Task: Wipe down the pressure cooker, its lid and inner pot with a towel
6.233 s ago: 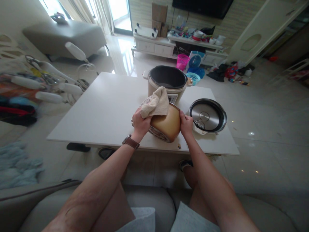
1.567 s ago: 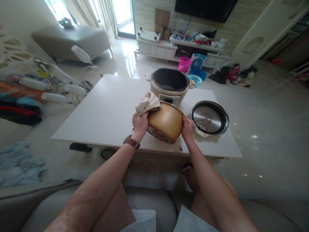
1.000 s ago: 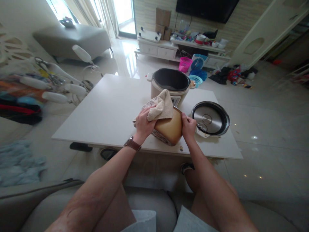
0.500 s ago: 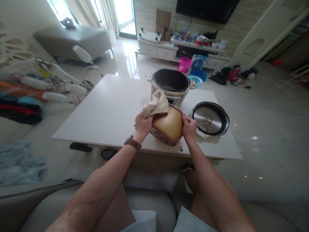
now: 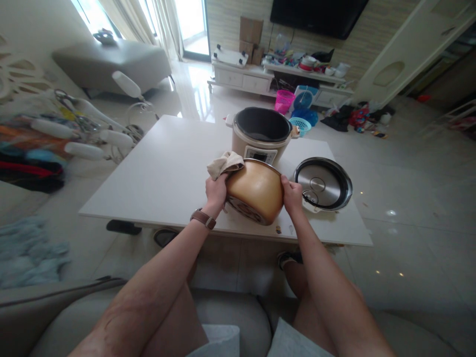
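Observation:
A gold-coloured inner pot (image 5: pixel 256 191) is tilted above the near part of the table, its base towards me. My right hand (image 5: pixel 292 193) grips its rim on the right side. At the pot's left side, my left hand (image 5: pixel 216 191) is closed on a beige cloth (image 5: pixel 225 164) that lies over the rim. Just behind the pot stands the electric pressure cooker (image 5: pixel 262 131), its dark inside uncovered and its front panel partly visible. The cooker's lid (image 5: pixel 323 183) lies on the table to the right with its metal underside up.
The white table (image 5: pixel 148 173) spreads out to the left of the pot. Beyond it are a pink basket (image 5: pixel 284 100), a light blue basket (image 5: pixel 300 127) and a TV cabinet (image 5: pixel 243 79) with various things on it. A lamp-like fixture (image 5: pixel 92 111) stands by the table's left side.
My left hand has moved left and slightly down along the pot, taking the cloth with it. More of the pot's side and the cooker's panel shows now. My right hand has hardly moved.

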Demonstrator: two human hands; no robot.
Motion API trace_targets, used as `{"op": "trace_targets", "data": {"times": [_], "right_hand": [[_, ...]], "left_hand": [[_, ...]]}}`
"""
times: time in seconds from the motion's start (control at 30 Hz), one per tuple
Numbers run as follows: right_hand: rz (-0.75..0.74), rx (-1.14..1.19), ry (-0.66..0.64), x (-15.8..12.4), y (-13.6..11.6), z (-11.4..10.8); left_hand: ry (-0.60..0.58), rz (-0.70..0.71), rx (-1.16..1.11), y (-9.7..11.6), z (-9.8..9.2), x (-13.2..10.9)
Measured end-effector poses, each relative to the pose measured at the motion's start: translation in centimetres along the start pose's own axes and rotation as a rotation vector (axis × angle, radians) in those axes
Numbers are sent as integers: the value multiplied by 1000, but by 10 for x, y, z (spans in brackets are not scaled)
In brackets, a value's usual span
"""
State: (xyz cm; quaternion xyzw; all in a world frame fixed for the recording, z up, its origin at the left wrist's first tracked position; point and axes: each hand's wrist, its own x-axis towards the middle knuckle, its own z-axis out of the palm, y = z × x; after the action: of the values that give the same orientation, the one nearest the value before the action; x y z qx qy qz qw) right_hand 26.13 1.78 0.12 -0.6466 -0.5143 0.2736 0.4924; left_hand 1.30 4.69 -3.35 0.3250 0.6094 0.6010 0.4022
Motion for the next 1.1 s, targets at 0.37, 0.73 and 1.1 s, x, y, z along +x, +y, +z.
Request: {"op": "trace_targets", "data": {"times": [0.37,0.73,1.1], "right_hand": [[-20,108,64,2,23,2],[-15,105,52,3,39,6],[-43,64,31,1,41,13]], "left_hand": [[35,-156,-180,10,4,-4],[-15,21,-23,11,-1,-7],[-85,287,31,25,-3,-11]]}}
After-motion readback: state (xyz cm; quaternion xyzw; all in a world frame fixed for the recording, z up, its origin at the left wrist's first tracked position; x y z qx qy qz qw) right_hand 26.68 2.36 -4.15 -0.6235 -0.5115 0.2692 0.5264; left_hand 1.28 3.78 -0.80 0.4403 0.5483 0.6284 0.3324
